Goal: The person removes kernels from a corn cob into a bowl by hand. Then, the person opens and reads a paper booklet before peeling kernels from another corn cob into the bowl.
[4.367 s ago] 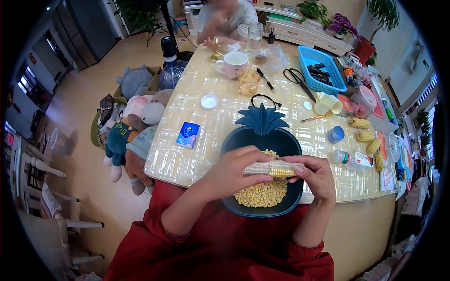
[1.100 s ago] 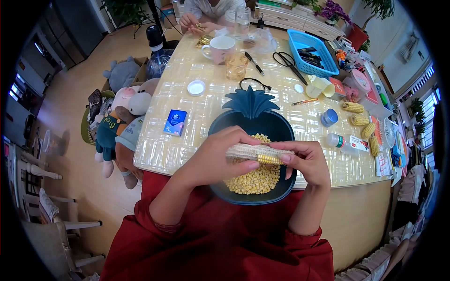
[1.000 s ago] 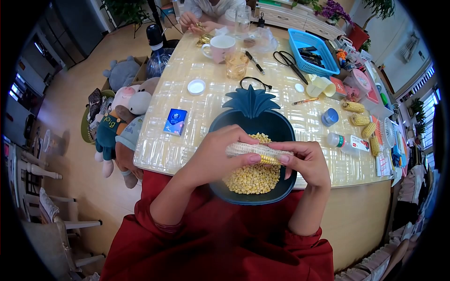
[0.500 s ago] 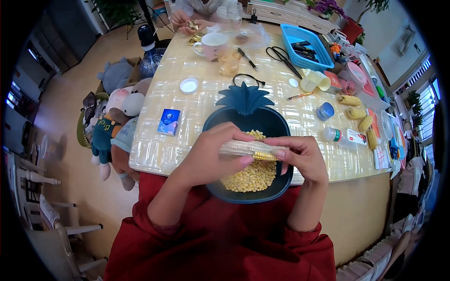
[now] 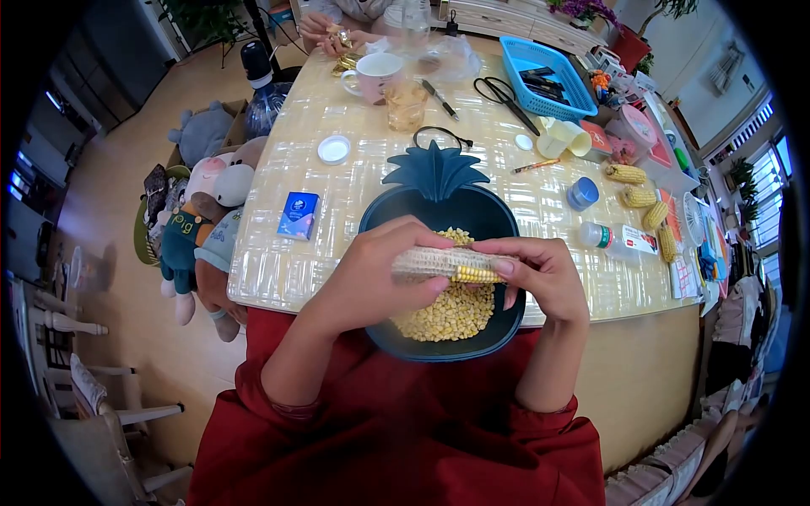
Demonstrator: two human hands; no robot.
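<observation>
A corn cob (image 5: 430,264), mostly stripped and pale with a few rows of yellow kernels near its right end, lies level over the bowl. My left hand (image 5: 367,274) is wrapped round its left part, thumb along the near side. My right hand (image 5: 540,277) pinches the right end, its thumb beside the remaining kernels. Below both hands is the dark teal pineapple-shaped bowl (image 5: 499,221), with its leaf-shaped end pointing away from me. Loose yellow kernels (image 5: 451,316) are heaped inside, partly hidden by my left hand and the cob.
Several cobs (image 5: 639,196) lie at the right, near a clear bottle (image 5: 620,240) and a blue-lidded jar (image 5: 582,193). A blue packet (image 5: 299,215) is at the left. Farther back are a mug (image 5: 376,76), scissors (image 5: 509,103), a blue basket (image 5: 548,80) and another person's hands (image 5: 336,35).
The view has shifted, so the table and bowl appear farther left and higher. Fewer yellow kernels show on the cob than in the earliest frame. Both hands still hold it.
</observation>
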